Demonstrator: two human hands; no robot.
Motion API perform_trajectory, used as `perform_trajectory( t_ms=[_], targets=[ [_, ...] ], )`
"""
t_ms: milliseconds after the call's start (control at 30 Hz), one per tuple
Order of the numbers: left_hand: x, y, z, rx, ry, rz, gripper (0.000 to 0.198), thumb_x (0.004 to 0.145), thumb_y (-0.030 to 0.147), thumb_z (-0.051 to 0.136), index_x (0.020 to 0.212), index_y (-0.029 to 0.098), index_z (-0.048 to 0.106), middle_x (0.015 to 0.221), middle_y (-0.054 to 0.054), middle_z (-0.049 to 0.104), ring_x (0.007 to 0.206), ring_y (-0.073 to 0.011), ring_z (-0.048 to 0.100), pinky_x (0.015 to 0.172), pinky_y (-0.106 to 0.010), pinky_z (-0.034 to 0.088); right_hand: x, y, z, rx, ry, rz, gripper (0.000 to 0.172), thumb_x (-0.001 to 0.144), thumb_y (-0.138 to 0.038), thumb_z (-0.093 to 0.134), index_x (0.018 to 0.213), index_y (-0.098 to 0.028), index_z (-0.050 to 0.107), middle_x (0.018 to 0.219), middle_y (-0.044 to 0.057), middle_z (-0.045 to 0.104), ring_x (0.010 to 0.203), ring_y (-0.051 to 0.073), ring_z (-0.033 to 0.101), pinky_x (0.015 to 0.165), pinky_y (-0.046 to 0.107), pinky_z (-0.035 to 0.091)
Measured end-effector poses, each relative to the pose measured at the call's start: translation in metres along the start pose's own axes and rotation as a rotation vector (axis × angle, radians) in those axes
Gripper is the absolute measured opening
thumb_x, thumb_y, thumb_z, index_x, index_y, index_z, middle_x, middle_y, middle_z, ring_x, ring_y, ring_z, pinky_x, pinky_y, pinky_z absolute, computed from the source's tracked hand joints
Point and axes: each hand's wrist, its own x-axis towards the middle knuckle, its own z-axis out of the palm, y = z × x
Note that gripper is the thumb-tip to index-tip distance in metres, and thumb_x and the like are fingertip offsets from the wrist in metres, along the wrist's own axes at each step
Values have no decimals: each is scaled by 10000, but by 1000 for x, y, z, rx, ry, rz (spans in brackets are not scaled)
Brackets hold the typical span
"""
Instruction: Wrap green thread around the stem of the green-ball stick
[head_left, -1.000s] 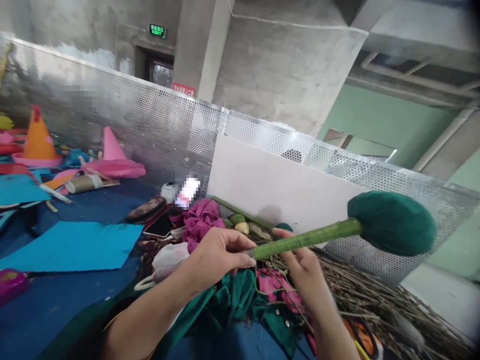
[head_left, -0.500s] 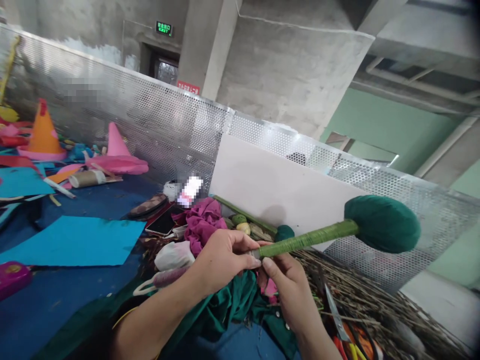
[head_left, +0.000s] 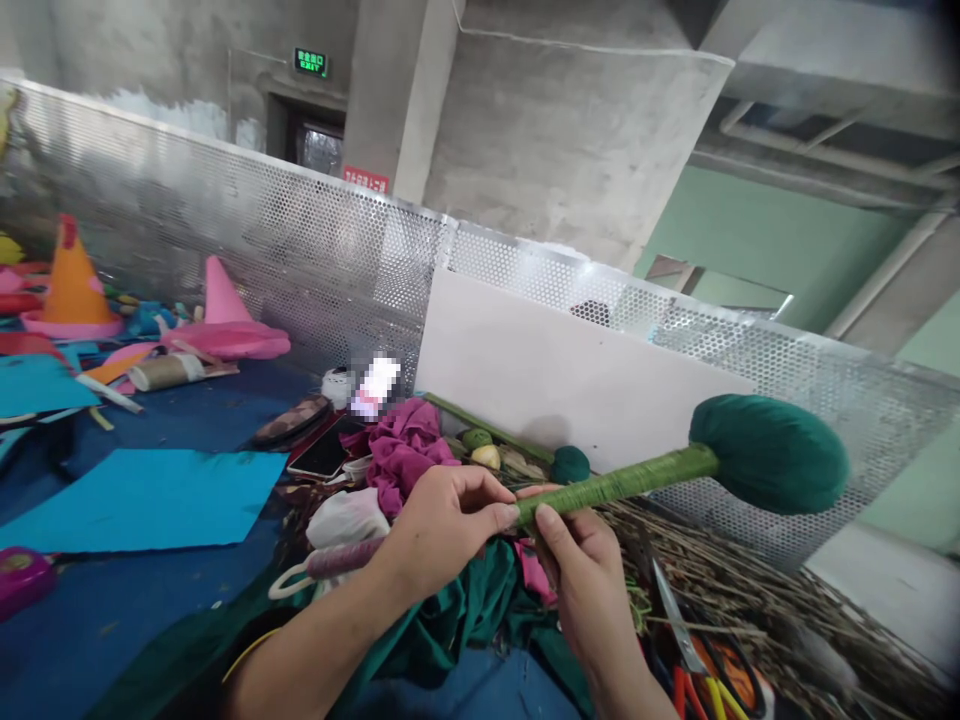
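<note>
My left hand (head_left: pixel 442 525) and my right hand (head_left: pixel 581 565) both pinch the near end of a green wrapped stem (head_left: pixel 615 483). The stem points up and to the right and ends in a dark green fabric bulb (head_left: pixel 769 453). Both hands are closed on the stem, thumbs and fingers pressed together where they meet. Under the hands lies crumpled green cloth (head_left: pixel 457 610) and some pink fabric (head_left: pixel 405 450). A pile of thin dry twigs (head_left: pixel 735 590) lies just right of my right hand.
A blue table (head_left: pixel 90 620) carries a cyan sheet (head_left: pixel 142 485), pink and orange cones (head_left: pixel 221 300), a phone (head_left: pixel 326 450) and scissors (head_left: pixel 694 670). A white board (head_left: pixel 555 375) leans on a perforated metal screen (head_left: pixel 300 240) at the back.
My right hand slid from beyond the stem to under its near end beside the left hand. The stem and bulb stay nearly in place.
</note>
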Motion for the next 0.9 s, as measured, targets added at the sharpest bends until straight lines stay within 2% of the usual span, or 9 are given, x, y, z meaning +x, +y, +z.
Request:
perform_trajectory(
  t_ms=[167, 467, 567, 633, 700, 800, 900],
  targets=[
    [0, 0, -1, -18, -48, -25, 144, 716, 263, 678, 741, 121, 679, 537, 38, 540, 467, -89, 470, 489, -218, 352, 1, 1, 0, 25, 0, 22, 349, 781, -460, 713, 952, -156, 705, 504, -53, 452, 414, 67, 304, 395, 207, 191],
    [1, 0, -2, 30, -46, 11, 122, 723, 237, 662, 770, 128, 688, 556, 33, 569, 484, -91, 477, 491, -218, 354, 1, 2, 0, 32, 19, 39, 362, 774, -475, 710, 968, -169, 700, 552, -40, 505, 420, 65, 291, 398, 203, 194],
    [2, -1, -3, 35, -16, 13, 135, 717, 239, 658, 786, 127, 693, 596, 18, 613, 478, -88, 473, 483, -221, 358, 3, -6, -1, -51, -58, 19, 365, 812, -480, 660, 998, -168, 691, 655, -7, 567, 474, 83, 355, 437, 204, 276],
    [2, -2, -4, 15, 3, 0, 156, 716, 250, 653, 797, 121, 688, 565, 25, 593, 462, -86, 463, 472, -220, 355, 5, -11, -4, -160, -161, -32, 320, 792, -460, 679, 929, -171, 700, 724, 12, 599, 549, 109, 421, 503, 218, 345],
    [2, -1, -5, -21, 20, -13, 165, 708, 252, 649, 801, 119, 676, 547, 33, 579, 443, -81, 457, 463, -217, 359, 9, -13, -6, -272, -240, -75, 282, 793, -454, 669, 799, -174, 697, 666, -2, 569, 563, 118, 418, 522, 224, 344],
    [1, 2, -8, -82, 26, -34, 177, 695, 264, 650, 800, 123, 655, 613, 7, 640, 419, -67, 457, 422, -204, 332, 15, -9, -8, -347, -228, -122, 368, 866, -472, 560, 660, -177, 640, 553, -27, 478, 512, 110, 359, 491, 228, 291],
    [1, 5, -10, -126, -3, -53, 198, 685, 292, 659, 791, 126, 641, 647, -20, 678, 404, -65, 460, 381, -194, 289, 17, 1, -4, -374, -217, -188, 387, 877, -446, 534, 602, -177, 580, 572, -17, 493, 539, 116, 385, 514, 233, 303]
  ],
)
